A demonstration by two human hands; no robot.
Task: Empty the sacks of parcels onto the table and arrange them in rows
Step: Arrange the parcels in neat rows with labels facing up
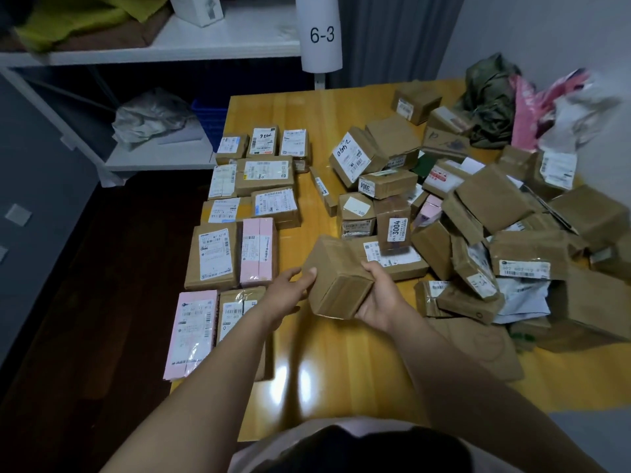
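Held parcel [338, 281]: a brown cardboard box bound in tape, carried tilted just above the surface [341, 363], between the ordered rows [264, 174] on the left and the loose pile [495, 199] on the right. The grip is supplied by both hands. The right hand [379, 295] is wrapped round the near right corner, thumb on top. The left hand [290, 290] is cupped against the left end, thumb and forefinger touching it. The box is judged stiff-walled and fairly light, since it is held up without visible strain. The taped skin is likely slick, so opposite ends or edges are judged the safest places to take hold. Its contents are unknown, so fragility cannot be ruled out. No label is shown on its upper faces, and its underside is hidden. The rows are made up of brown boxes and pink parcels [258, 250], labels upward. The nearest ones are partly covered by the left forearm. The pile's lower layers are buried, and its right side is cut off by the frame. A flat brown envelope [478, 349] is partly tucked under the pile. Crumpled sacks [488, 97] are heaped at the far right corner, and whether anything is left inside them cannot be told. Small label print is unreadable throughout.
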